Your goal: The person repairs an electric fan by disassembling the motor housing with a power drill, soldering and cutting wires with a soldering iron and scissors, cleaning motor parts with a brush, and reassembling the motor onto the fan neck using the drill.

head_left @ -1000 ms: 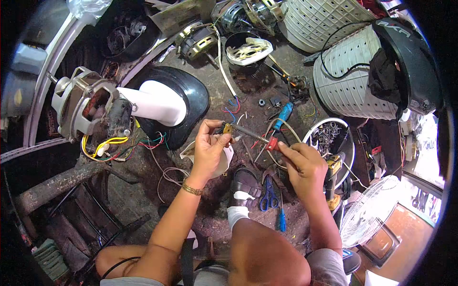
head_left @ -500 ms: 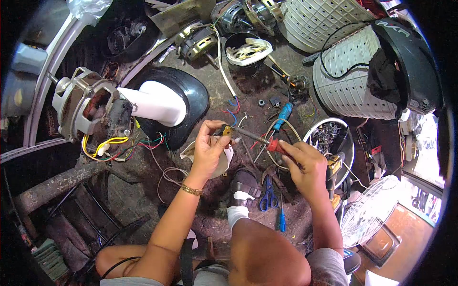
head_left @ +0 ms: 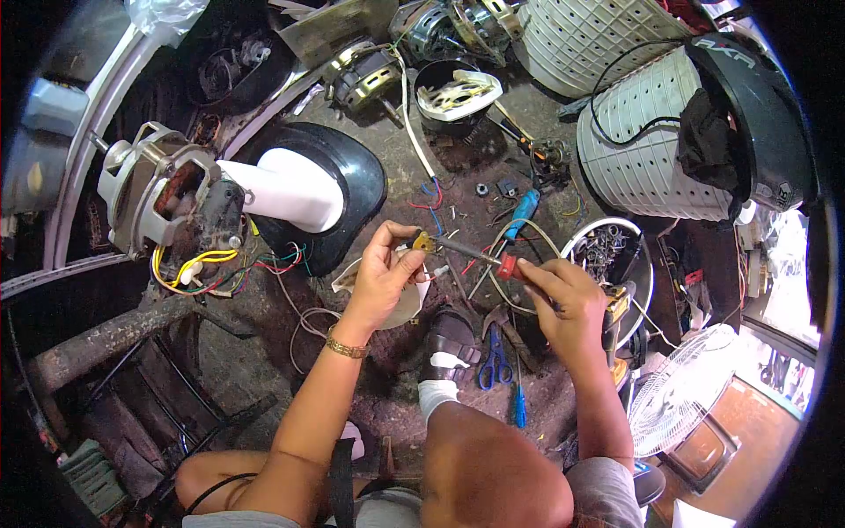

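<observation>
My left hand (head_left: 387,275) pinches a small yellow-and-black part (head_left: 423,241) between thumb and fingers; its exact kind is too small to make out. In my right hand (head_left: 568,304) is a red-handled screwdriver (head_left: 507,266), its long shaft pointing left and its tip at the yellow part. The fingers hide much of the handle. Below my left hand a whitish shell-like piece (head_left: 400,304) lies on the floor. Past the screwdriver lies a tool with a blue handle (head_left: 524,214), among loose wires.
A fan motor (head_left: 167,189) on a white neck and black base (head_left: 363,167) stands at left. Blue-handled scissors (head_left: 495,365) lie by my foot. A white bucket of metal bits (head_left: 607,251), a fan grille (head_left: 682,387) and perforated white baskets (head_left: 647,132) are at right.
The red handle has turned slightly in my right hand, and the yellow part shows a little more of its face. Both hands stay in nearly the same place.
</observation>
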`<state>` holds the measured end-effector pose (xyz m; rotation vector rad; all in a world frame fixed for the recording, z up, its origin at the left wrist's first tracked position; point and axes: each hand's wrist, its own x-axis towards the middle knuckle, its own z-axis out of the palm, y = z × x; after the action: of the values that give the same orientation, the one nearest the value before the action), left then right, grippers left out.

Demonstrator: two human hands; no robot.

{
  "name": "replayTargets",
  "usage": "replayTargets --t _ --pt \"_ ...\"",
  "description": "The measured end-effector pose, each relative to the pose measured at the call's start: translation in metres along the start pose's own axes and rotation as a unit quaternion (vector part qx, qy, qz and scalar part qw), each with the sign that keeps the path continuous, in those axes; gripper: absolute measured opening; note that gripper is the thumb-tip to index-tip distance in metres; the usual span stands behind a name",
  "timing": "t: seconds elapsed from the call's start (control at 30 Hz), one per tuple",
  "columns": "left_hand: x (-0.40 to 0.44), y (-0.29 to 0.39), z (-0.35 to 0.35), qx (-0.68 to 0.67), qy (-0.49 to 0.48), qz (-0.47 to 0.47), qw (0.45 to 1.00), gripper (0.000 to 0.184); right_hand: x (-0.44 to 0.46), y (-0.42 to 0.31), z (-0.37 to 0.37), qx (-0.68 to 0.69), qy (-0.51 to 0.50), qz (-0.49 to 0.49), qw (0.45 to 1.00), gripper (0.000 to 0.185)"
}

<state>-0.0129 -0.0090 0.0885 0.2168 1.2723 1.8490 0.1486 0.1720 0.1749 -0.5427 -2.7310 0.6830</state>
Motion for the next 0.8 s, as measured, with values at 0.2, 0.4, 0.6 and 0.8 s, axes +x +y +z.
replayTargets --t 0.2,0.4,0.6,0.8 --pt "0.001 -0.002 0.002 0.057 0.014 0.009 0.998 0.024 -0.001 0.000 -0.002 0.032 -0.026 0.031 0.999 0.029" --pt "0.001 -0.003 0.006 0.055 0.014 0.047 0.997 0.027 -0.005 0.003 0.001 0.055 -0.050 0.052 0.996 0.030" --pt "0.004 -0.001 0.011 0.036 0.015 0.027 0.999 0.028 -0.007 0.023 0.018 0.215 0.012 0.151 0.965 0.024" --pt "0.005 -0.006 0.017 0.064 0.086 0.022 0.994 0.027 -0.011 0.030 0.028 0.420 0.034 0.337 0.842 0.026"
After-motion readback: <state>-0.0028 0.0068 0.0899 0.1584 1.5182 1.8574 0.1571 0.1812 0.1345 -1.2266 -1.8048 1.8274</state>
